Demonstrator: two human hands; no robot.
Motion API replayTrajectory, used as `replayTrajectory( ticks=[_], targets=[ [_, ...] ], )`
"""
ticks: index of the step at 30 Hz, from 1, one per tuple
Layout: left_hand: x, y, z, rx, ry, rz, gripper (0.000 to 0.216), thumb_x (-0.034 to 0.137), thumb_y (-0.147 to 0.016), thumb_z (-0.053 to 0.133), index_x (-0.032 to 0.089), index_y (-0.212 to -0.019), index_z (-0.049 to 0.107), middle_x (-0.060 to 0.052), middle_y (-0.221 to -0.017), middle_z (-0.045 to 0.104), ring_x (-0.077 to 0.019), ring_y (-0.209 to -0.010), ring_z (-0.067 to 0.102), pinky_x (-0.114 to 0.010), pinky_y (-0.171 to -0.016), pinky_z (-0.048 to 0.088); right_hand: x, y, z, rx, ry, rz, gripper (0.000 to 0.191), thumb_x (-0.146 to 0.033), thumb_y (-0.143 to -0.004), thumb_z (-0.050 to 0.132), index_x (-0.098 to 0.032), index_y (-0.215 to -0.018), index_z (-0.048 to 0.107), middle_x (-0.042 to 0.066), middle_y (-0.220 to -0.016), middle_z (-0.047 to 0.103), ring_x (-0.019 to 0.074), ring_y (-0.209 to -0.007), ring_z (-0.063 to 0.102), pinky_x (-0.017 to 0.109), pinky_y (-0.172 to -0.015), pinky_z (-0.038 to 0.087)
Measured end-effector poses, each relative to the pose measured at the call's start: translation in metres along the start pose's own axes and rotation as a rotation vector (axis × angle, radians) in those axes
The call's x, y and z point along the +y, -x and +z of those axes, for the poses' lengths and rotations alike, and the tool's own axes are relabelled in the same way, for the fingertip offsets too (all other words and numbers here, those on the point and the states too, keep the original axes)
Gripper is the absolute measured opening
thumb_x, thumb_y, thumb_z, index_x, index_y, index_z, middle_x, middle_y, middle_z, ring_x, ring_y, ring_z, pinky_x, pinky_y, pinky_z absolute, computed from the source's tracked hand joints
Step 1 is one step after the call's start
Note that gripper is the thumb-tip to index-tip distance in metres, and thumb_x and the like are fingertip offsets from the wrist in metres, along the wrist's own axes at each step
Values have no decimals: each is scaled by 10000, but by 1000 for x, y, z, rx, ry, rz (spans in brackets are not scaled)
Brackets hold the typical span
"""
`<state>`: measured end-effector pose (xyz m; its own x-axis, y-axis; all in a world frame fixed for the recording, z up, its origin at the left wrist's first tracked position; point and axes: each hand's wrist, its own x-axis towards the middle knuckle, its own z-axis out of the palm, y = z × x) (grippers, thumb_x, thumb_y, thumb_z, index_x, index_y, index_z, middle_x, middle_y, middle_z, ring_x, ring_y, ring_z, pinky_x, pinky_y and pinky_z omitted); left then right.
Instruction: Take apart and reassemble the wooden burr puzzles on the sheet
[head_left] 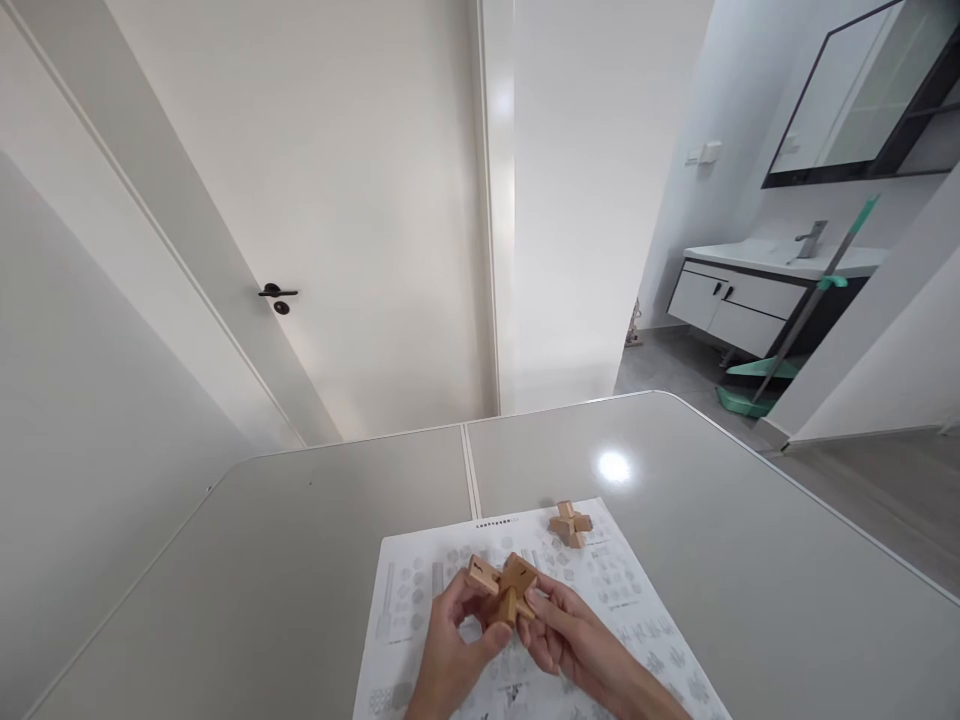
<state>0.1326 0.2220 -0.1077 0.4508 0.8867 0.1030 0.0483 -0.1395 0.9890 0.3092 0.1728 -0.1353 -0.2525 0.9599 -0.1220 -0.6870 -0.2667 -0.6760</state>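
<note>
As hands (454,652) (576,636) hold wooden puzzle (510,597), one end pointing nearward, long axis unclear

1 block cluster (570,525) lies on the sheet (442,541) atop the table (300,560).

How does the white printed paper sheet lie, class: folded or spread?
Spread: the sheet lies flat on the grey tabletop, its rows of printed figures visible.

Only illegible print (496,523) on white sheet (420,543), dark marks (523,572) on wooden pieces (508,605)
</note>
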Motion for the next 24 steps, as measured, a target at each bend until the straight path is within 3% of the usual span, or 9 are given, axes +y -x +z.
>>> replayTrajectory(
  ticks=[6, 11, 15, 19, 24],
  targets=[
    [-7, 0, -6, -4, -39, 0, 513, 618, -726, 795, 177, -946, 653, -41, -794, 695, -171, -697, 589, -256, -654, 466, 14, -4, 6, 77, 54, -67, 366, -545, -951, 656, -214, -1009, 510, -23, -657, 654, 55, -366, 412, 188, -389, 235],
    [-5, 0, -9, 30, -140, 24, 428, 583, -793, 733, 179, -902, 641, -42, -773, 685, -173, -695, 573, -268, -677, 470, 16, 4, 14, 228, 576, -276, 436, -649, -995, 467, -226, -1038, 562, -43, -636, 559, 136, -516, 476, 256, -521, 371],
    [-1, 1, -7, -28, -145, 43, 370, 543, -829, 704, 191, -911, 628, -26, -785, 650, -173, -714, 569, -259, -666, 456, 9, 8, 15, 329, 852, -376, 417, -605, -1016, 443, -228, -909, 586, -30, -671, 500, 162, -604, 448, 285, -586, 358],
    [1, 2, -6, -81, -147, 24, 381, 563, -841, 688, 196, -902, 606, -5, -794, 560, -161, -713, 518, -255, -660, 430, 5, 5, 10, 317, 860, -360, 429, -590, -991, 519, -224, -767, 515, -35, -666, 454, 150, -618, 404, 276, -579, 323],
    [4, 2, -9, -72, -121, -13, 445, 630, -844, 673, 203, -913, 569, -3, -839, 513, -169, -770, 505, -262, -717, 439, -2, 5, 8, 192, 708, -236, 446, -610, -970, 558, -227, -753, 481, -74, -554, 439, 102, -468, 359, 252, -491, 265]
  ],
)
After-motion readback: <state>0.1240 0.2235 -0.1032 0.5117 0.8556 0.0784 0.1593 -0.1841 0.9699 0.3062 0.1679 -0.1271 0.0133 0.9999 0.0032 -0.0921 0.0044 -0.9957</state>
